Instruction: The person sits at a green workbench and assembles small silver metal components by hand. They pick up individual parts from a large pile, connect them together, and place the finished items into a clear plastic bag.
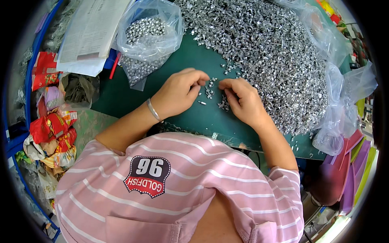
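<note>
Left hand (178,92) curled, pinch unclear, nearer the metal pieces (209,92) strung near-to-far at its right; right hand (245,99) likewise.

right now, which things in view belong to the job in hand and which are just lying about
Job in hand:
small metal pieces between left hand and right hand
large heap of metal pieces
probably the clear bag of silvery beads

Apparently just lying about:
paper sheets
red pen-like stick
red packets
</note>
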### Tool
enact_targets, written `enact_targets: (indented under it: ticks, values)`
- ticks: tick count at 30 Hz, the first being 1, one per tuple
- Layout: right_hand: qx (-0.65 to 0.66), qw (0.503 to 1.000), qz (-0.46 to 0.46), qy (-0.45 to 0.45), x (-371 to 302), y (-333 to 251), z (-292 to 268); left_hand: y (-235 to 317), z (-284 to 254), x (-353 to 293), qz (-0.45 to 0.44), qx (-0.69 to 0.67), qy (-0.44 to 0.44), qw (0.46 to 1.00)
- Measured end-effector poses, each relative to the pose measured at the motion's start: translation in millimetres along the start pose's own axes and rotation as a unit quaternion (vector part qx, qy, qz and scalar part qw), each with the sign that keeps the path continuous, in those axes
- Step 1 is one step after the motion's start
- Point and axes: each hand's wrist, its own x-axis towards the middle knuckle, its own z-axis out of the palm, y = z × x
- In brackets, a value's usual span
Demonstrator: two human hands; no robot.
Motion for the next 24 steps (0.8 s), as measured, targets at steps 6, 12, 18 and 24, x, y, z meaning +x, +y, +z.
enact_targets:
  ticks: [6,12,18,24]
  values:
    - [-0.05,0.997,-0.045,0.034,9,2,24,-8,13,10,0.11,0.161,0.025,0.981]
    - [-0.083,0.994,-0.051,0.05,9,-4,26,1,-1,2,0.013,0.092,-0.043,0.995]
    - [-0.111,0.99,-0.074,0.041,10,1,33,-10,0,-1,0.108,0.153,-0.017,0.982]
    - [0.302,0.93,0.198,0.075,1,12,15,-5,-9,3,-0.224,-0.33,-0.049,0.916]
